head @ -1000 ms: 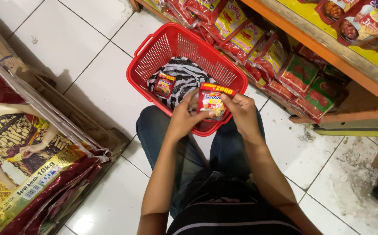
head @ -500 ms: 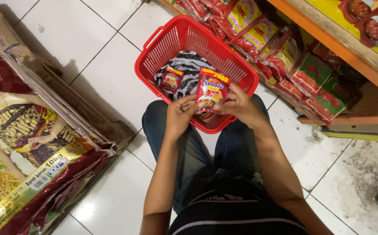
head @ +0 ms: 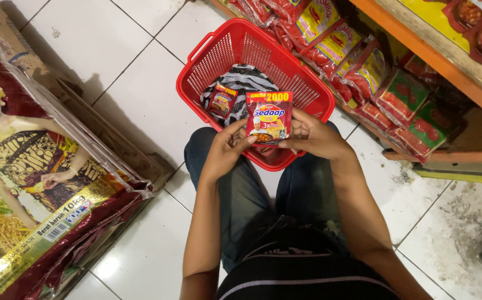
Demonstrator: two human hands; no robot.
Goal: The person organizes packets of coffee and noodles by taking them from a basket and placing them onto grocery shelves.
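Both hands hold a red and yellow noodle packet [head: 269,117] upright over the near rim of a red plastic basket [head: 207,61]. My left hand [head: 225,149] pinches its lower left corner; my right hand [head: 314,136] grips its right side. Inside the basket lies a black and white striped cloth [head: 246,78] with a second small red packet [head: 222,101] resting on it. My knees in blue jeans are just below the basket.
Rows of red, yellow and green noodle packets [head: 363,66] lean against an orange wooden shelf [head: 446,61] at the right. Large printed rice sacks [head: 35,166] are stacked on the white tiled floor [head: 113,66] at the left.
The packet has been turned upright so its front faces the camera. The view has shifted a little toward the shelf; the hands stay above the basket's near rim.
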